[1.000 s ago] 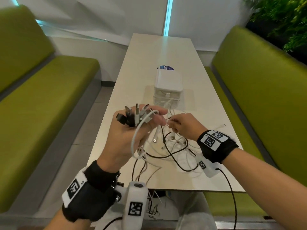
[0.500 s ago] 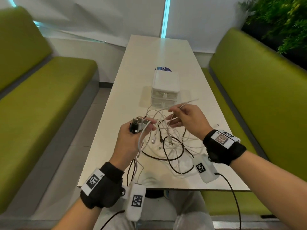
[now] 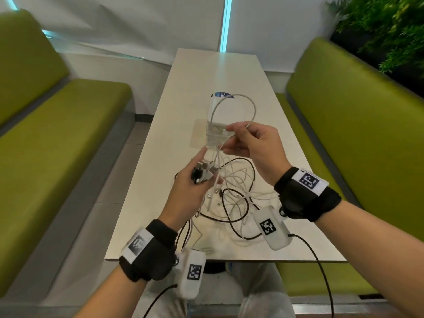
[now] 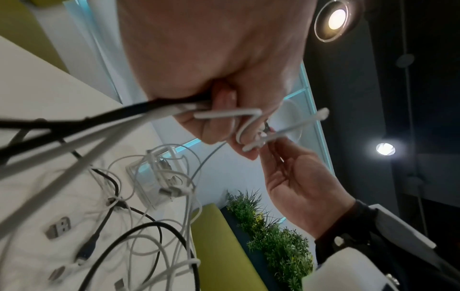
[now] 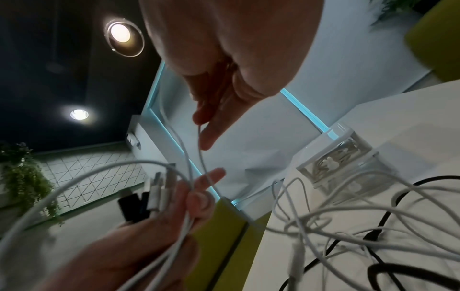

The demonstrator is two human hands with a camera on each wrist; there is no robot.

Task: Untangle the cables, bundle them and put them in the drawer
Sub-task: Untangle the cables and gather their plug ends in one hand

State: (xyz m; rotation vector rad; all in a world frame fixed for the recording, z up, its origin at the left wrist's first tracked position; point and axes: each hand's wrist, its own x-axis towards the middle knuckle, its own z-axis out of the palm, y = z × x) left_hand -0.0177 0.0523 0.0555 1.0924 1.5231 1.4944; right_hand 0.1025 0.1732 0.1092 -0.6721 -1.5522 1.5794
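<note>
My left hand point(image 3: 188, 191) grips a bunch of cable plugs point(image 3: 203, 173); my right hand point(image 3: 254, 145) pinches a white cable point(image 3: 231, 97) looped above the drawer box point(image 3: 221, 115), mostly hidden behind it. The tangle point(image 3: 231, 193) lies on the table point(image 3: 160, 171), ends probably knotted.

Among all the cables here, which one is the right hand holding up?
The thin white cable arching above the drawer box: the right hand pinches it, while the others lie tangled on the table or run from the left hand.
</note>
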